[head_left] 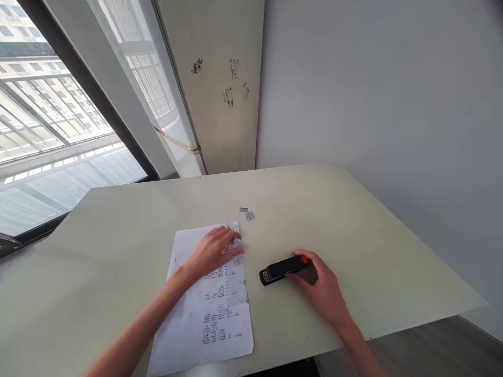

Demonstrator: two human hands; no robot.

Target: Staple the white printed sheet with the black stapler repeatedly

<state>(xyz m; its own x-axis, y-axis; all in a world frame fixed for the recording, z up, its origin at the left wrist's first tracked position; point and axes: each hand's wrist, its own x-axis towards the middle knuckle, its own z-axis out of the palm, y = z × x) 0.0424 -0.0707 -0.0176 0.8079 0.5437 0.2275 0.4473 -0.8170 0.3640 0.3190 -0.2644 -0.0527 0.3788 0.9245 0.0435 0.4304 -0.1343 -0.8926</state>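
Printed white sheets [220, 324] lie on the pale table [298, 199], left of centre. Over their upper right part is my left hand [215, 250], its fingers apart and nothing held; whether it touches the paper cannot be made out. To the right of the sheets, my right hand [320, 285] has its thumb and fingers around the rear end of a black stapler [281, 268] with a red tip. The stapler's front end points left, toward the sheets. Small grey staple strips [250, 215] rest just beyond the top right corner of the paper.
Beyond the table's far edge stand a beige panel [223, 120] with brown marks and a grey wall [373, 104]. A glass window [58, 115] with railings outside is at the left. The table's near edge runs across the bottom right.
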